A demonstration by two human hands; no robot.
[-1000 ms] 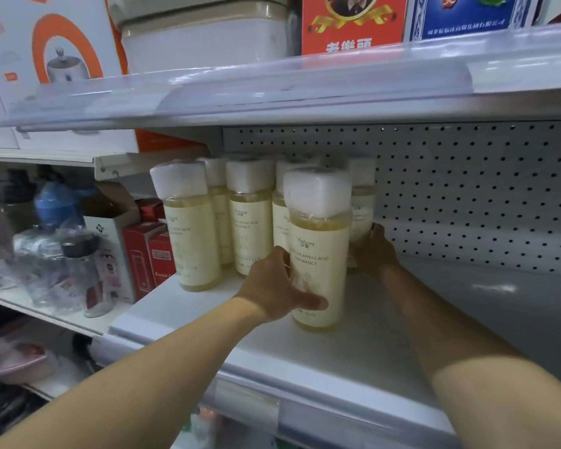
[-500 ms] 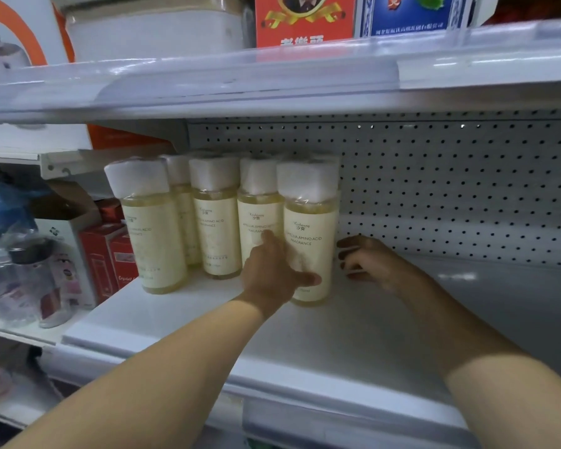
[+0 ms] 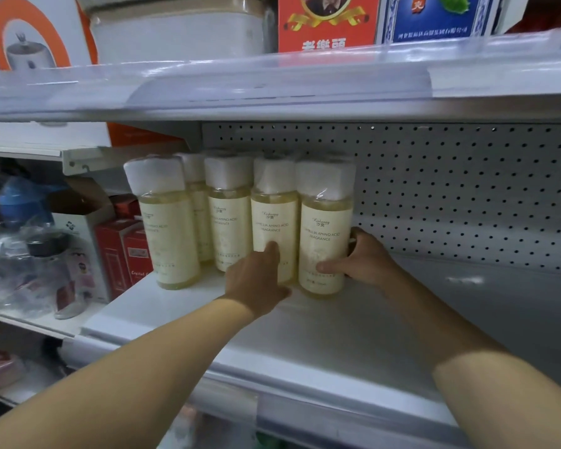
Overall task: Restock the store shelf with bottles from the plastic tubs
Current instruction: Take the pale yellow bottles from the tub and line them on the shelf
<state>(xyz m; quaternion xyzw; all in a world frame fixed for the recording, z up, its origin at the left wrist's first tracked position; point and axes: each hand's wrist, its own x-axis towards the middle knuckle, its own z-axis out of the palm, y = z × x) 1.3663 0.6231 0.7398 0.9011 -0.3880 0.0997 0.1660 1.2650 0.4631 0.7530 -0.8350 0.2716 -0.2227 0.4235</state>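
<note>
Several pale yellow bottles with white caps stand in a tight group at the left of the white shelf (image 3: 337, 335). My right hand (image 3: 366, 260) grips the rightmost front bottle (image 3: 324, 228) low down, its thumb across the label and its fingers behind. My left hand (image 3: 256, 280) reaches in from the lower left, and its forefinger touches the front of the neighbouring bottle (image 3: 274, 218). The remaining bottles (image 3: 169, 228) stand further left and behind. No plastic tub is in view.
A perforated back panel (image 3: 450, 189) closes the shelf, whose right half is bare. An upper shelf (image 3: 305, 89) with boxes hangs close overhead. Red boxes (image 3: 123, 251) and wrapped clear bottles (image 3: 30, 264) fill the adjoining shelf on the left.
The front bottle has gone back into line with the others. My right hand rose from the shelf and took hold of it. My left hand moved off it to the neighbouring bottle.
</note>
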